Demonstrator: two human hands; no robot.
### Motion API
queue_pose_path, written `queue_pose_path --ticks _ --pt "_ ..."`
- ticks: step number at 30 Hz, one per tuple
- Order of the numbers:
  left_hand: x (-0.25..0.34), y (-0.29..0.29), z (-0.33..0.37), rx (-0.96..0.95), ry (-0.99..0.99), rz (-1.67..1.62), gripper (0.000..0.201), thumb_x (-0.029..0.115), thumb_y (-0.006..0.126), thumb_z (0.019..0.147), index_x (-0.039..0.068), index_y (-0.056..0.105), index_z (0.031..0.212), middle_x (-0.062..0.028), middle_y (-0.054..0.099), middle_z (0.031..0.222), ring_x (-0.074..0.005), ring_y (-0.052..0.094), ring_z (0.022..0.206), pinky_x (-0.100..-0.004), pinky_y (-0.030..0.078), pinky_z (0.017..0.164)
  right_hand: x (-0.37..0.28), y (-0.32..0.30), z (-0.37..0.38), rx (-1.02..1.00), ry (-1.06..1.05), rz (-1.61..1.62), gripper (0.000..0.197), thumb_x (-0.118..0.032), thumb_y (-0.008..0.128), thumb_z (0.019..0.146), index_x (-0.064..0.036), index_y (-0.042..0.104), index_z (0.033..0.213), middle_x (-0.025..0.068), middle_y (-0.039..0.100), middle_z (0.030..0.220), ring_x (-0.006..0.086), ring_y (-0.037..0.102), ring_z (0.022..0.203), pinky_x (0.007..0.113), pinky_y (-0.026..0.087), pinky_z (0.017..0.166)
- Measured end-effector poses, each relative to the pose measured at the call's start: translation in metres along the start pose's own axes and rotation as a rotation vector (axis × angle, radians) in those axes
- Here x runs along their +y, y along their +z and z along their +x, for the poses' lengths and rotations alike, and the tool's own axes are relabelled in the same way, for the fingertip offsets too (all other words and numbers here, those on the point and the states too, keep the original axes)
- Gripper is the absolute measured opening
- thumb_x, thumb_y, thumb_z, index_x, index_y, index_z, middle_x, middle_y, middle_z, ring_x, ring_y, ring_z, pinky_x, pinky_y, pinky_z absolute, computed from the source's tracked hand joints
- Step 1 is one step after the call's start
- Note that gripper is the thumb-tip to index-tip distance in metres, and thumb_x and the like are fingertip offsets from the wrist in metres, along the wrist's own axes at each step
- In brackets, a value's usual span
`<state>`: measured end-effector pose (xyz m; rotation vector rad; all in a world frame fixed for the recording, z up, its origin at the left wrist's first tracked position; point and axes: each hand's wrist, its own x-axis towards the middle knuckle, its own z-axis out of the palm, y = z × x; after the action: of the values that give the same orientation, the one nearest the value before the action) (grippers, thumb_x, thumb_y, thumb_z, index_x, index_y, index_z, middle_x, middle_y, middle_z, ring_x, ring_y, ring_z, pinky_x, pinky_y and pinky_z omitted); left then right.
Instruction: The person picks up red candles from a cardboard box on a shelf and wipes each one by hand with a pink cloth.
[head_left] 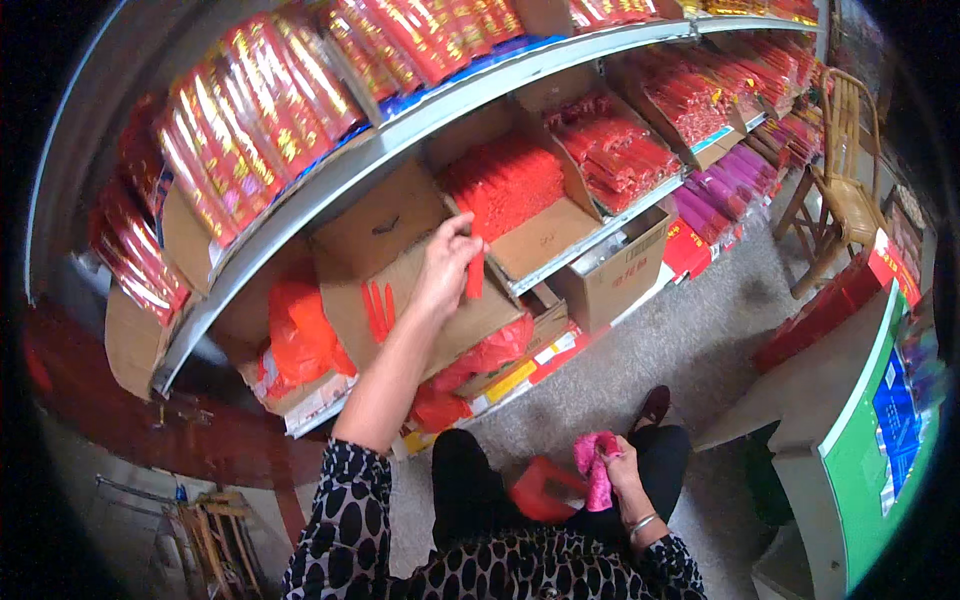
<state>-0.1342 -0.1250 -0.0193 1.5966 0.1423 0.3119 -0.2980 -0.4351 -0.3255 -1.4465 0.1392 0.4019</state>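
The left hand [446, 265] is near the middle of the frame, its fingers bent and pinching a red stick [474, 278]. The stick lies along the right side of the hand; its upper part is at the fingers, and its lower end points down the frame, free of them. How far the grip reaches around its upper end I cannot tell.

Left of the wrist, two loose sticks [377, 312] lie side by side on brown cardboard [455, 322], apart from the fingers. Just above the hand, at upper centre, an open box [545, 240] holds a pile [505, 178] of red sticks.

The right hand [622, 468], at lower centre-right, has its fingers closed around a bunched pink cloth [597, 470], which sticks out to their left and hangs below them. An orange-red bag [300, 322] sits at centre-left, and a chair [848, 205] stands at upper right.
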Motion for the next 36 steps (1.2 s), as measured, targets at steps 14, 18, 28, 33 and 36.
queue_pose_path --ticks 14,18,28,33,36 --pt "-0.059 0.001 0.257 0.326 0.091 0.84 0.033 0.019 0.057 0.081 0.004 0.056 0.11 -0.0147 0.061 0.094 -0.0239 0.057 0.085 -0.0345 0.044 0.077 -0.008 -0.002 0.014 0.087 0.26 0.229 0.015 -0.004 0.067 0.075 -0.0045 0.059 0.088 -0.0014 0.059 0.08 0.0085 0.053 0.073 0.023 0.043 0.068" --pt "-0.062 0.015 0.278 0.261 -0.038 1.101 0.038 0.031 0.057 0.078 0.008 0.057 0.109 -0.0149 0.059 0.105 -0.0294 0.055 0.099 -0.038 0.043 0.085 0.004 -0.004 0.016 0.116 0.275 0.335 0.014 -0.005 0.067 0.076 -0.0052 0.059 0.087 -0.0019 0.058 0.078 0.0078 0.051 0.071 0.023 0.042 0.066" --pt "-0.091 0.019 0.261 0.158 -0.054 1.386 0.056 0.05 0.043 0.083 0.016 0.043 0.127 -0.016 0.03 0.137 -0.0375 0.026 0.127 -0.0584 0.021 0.1 -0.02 0.0 0.015 0.08 0.353 0.374 0.014 -0.001 0.063 0.077 -0.0053 0.06 0.09 -0.0014 0.06 0.079 0.0079 0.053 0.07 0.022 0.043 0.063" --pt "-0.074 0.0 0.242 0.196 0.108 1.229 0.054 0.044 0.047 0.084 0.009 0.045 0.125 -0.0192 0.037 0.13 -0.036 0.034 0.122 -0.0512 0.028 0.099 -0.012 0.003 0.017 0.072 0.357 0.38 0.015 0.001 0.063 0.077 -0.0056 0.06 0.091 -0.0006 0.061 0.079 0.0082 0.054 0.067 0.023 0.043 0.06" --pt "-0.045 -0.012 0.187 0.217 0.383 1.152 0.047 0.033 0.051 0.084 0.002 0.048 0.118 -0.0225 0.051 0.114 -0.0375 0.044 0.112 -0.0401 0.036 0.095 -0.025 0.0 0.017 0.066 0.399 0.212 0.013 -0.005 0.063 0.078 -0.006 0.06 0.09 -0.0009 0.06 0.077 0.0084 0.053 0.065 0.024 0.043 0.058"
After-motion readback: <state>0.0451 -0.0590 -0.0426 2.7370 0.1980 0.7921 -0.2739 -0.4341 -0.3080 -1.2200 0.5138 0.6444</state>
